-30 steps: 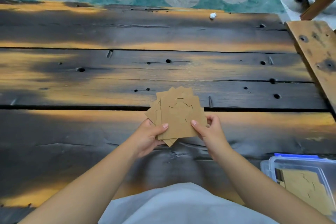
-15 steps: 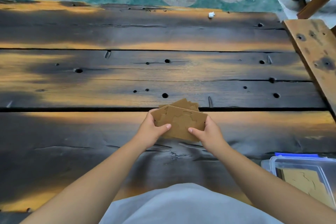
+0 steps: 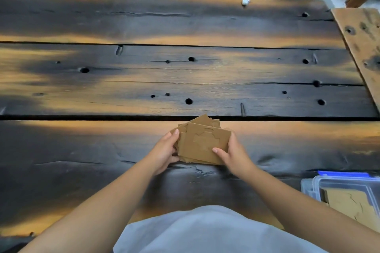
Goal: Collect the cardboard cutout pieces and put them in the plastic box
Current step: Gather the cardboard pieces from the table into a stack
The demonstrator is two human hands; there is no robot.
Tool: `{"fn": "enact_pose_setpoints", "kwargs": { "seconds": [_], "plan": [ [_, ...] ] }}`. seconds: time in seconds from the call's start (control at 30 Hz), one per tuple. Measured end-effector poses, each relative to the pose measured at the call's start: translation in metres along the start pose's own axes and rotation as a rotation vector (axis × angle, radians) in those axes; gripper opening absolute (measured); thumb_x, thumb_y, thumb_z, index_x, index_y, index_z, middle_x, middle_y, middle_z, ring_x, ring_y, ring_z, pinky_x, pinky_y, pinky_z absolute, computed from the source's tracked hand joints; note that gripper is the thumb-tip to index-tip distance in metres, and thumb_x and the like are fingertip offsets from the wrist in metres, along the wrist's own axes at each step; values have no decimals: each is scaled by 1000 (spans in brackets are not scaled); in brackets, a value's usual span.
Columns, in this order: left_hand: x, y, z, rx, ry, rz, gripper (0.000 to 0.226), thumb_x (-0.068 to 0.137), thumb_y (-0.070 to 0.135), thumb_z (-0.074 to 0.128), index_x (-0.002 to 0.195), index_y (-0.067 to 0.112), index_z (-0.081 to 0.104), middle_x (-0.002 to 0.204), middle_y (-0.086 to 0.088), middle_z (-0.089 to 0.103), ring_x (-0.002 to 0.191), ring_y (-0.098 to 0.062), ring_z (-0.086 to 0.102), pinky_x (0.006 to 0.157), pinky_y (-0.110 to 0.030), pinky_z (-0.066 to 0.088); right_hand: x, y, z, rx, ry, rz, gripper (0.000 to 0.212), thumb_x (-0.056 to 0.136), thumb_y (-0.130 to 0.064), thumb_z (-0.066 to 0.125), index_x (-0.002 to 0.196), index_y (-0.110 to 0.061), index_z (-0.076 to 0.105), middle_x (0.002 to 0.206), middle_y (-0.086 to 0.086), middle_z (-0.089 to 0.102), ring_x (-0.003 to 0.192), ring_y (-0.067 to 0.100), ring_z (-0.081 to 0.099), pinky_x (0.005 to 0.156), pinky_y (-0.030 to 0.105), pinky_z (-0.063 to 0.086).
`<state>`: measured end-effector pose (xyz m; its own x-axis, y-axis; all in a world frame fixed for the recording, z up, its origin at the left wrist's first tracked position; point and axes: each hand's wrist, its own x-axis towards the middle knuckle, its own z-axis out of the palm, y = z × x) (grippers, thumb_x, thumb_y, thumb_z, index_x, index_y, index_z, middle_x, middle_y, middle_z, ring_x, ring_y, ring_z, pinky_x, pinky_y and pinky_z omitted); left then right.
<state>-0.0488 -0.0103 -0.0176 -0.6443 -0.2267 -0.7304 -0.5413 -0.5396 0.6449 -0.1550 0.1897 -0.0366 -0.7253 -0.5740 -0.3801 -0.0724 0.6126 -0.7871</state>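
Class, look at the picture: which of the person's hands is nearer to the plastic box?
The right hand. It holds the right edge of the cardboard stack, up and left of the plastic box. The left hand grips the stack's far side, further from it.

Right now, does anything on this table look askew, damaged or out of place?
The cardboard stack, held between the left hand and right hand, is fanned unevenly, with corners poking out at the top. A small white scrap lies alone at the table's far edge. The plastic box looks fine.
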Motion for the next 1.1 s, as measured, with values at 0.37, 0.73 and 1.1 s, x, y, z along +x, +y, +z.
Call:
{"fn": "enact_pose_setpoints", "kwargs": {
  "seconds": [0.37,0.73,1.1],
  "plan": [
    [16,-8,-5,193,-153,-33,40,96,57,39,128,34,46,130,3,58,119,-14,56,98,-44,49,-3,4,2,-46,14,69,73,86,-23,72,144,-23,29,130,5,59,116,25,57,94,30,44],
    [46,-5,-7,562,133,377,36,74,30,70,95,52,52,104,7,70,98,-15,66,94,-43,51,27,-11,14,-205,241,-99,74,78,-16,76,138,-28,36,133,3,55,118,24,54,95,38,46],
    [51,-9,-15,622,178,439,37,82,24,69,110,42,53,114,7,66,108,-13,62,97,-44,50,45,-11,18,-288,196,-168,90,82,-18,74,147,-35,14,142,7,51,123,30,53,93,44,51]
  ]
}}
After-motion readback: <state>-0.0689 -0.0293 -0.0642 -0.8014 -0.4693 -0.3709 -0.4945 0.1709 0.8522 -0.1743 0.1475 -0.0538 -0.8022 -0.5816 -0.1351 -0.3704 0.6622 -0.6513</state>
